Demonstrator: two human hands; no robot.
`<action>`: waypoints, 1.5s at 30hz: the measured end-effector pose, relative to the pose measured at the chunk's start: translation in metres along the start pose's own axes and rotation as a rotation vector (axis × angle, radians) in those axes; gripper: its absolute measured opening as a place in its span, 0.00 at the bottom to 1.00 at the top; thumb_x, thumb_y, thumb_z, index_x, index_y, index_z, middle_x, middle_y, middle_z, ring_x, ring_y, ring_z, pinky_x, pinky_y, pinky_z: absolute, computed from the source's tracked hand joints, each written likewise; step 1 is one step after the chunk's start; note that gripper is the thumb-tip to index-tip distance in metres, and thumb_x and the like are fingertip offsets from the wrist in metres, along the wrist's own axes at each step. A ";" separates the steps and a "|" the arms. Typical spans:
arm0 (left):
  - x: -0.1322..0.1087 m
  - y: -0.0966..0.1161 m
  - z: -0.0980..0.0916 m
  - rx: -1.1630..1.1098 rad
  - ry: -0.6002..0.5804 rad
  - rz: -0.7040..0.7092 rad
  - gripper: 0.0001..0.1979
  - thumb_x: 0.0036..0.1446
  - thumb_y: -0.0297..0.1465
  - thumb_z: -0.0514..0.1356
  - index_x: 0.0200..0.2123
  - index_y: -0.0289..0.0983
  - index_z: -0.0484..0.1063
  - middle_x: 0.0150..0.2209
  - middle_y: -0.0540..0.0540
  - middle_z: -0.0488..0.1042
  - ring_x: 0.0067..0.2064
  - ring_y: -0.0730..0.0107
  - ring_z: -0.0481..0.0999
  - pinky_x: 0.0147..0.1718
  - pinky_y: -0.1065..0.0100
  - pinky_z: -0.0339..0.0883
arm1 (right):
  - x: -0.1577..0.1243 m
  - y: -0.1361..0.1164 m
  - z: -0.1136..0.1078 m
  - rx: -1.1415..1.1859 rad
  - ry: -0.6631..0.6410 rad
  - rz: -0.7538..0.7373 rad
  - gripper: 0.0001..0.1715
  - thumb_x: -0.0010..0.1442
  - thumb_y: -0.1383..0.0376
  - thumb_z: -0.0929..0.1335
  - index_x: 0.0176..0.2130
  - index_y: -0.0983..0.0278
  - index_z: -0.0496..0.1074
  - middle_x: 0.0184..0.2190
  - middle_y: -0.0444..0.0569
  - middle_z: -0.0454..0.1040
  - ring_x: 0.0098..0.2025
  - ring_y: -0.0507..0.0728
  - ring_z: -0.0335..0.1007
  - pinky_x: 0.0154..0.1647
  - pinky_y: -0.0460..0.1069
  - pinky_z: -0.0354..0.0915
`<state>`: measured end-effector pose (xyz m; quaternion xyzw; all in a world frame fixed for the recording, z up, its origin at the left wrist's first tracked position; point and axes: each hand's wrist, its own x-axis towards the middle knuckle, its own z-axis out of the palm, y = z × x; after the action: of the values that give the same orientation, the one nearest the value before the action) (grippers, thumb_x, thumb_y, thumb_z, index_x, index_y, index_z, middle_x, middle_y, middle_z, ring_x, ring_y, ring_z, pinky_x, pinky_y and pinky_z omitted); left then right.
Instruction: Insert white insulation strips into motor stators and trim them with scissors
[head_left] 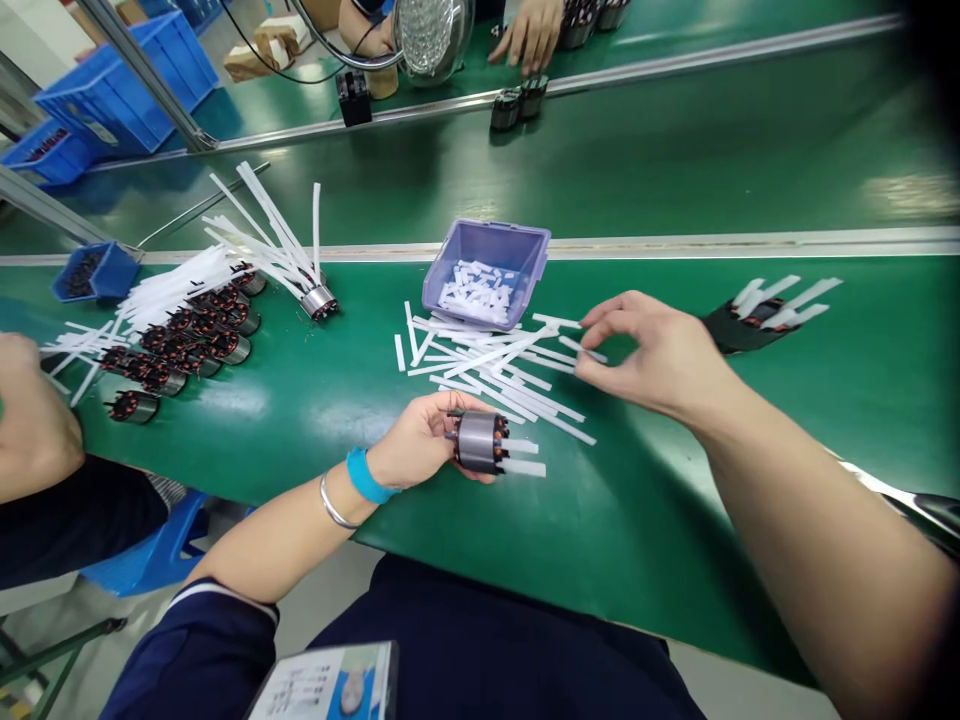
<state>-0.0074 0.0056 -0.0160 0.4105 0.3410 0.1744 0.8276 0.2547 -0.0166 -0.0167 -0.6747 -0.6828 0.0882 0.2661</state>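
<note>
My left hand (427, 440) is closed around a motor stator (480, 442), a grey metal core with copper windings, held on its side above the table. Two white strips (525, 467) stick out of the stator's right end. My right hand (652, 350) has thumb and index finger curled around a thin white strip (583, 349) at the right edge of the loose pile. That pile of white strips (495, 365) lies between my hands, in front of a purple bin (529, 310) with short white pieces (475, 290) in it.
To the right stands a dark stator (742, 325) with several strips sticking out. Rows of stators (187, 335) and bundled long strips (180, 285) lie at left, near a small blue bin (95, 272). A co-worker's arm (34, 425) is at far left; another's hand (531, 35) is across the table.
</note>
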 end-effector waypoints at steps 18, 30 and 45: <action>0.001 0.001 -0.002 -0.056 -0.049 -0.109 0.22 0.43 0.24 0.62 0.46 0.32 0.74 0.29 0.44 0.80 0.26 0.64 0.81 0.24 0.68 0.77 | -0.054 -0.053 0.010 1.008 -0.197 0.143 0.09 0.57 0.56 0.73 0.33 0.60 0.79 0.33 0.49 0.76 0.34 0.54 0.72 0.31 0.46 0.70; 0.005 -0.006 -0.008 -0.184 -0.095 -0.099 0.20 0.41 0.25 0.59 0.42 0.30 0.76 0.26 0.43 0.80 0.25 0.60 0.81 0.25 0.65 0.76 | -0.053 -0.055 0.002 0.973 -0.162 0.204 0.11 0.51 0.56 0.77 0.28 0.60 0.77 0.27 0.47 0.76 0.30 0.54 0.72 0.31 0.47 0.70; 0.002 -0.016 0.004 0.063 0.007 0.022 0.18 0.50 0.26 0.64 0.46 0.29 0.74 0.29 0.45 0.77 0.27 0.70 0.80 0.26 0.73 0.75 | -0.066 -0.063 0.041 0.895 -0.075 0.368 0.08 0.46 0.63 0.75 0.27 0.60 0.74 0.23 0.46 0.76 0.25 0.54 0.72 0.26 0.46 0.67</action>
<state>-0.0032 -0.0050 -0.0273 0.4395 0.3445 0.1740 0.8111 0.1760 -0.0753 -0.0370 -0.5999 -0.4561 0.4431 0.4855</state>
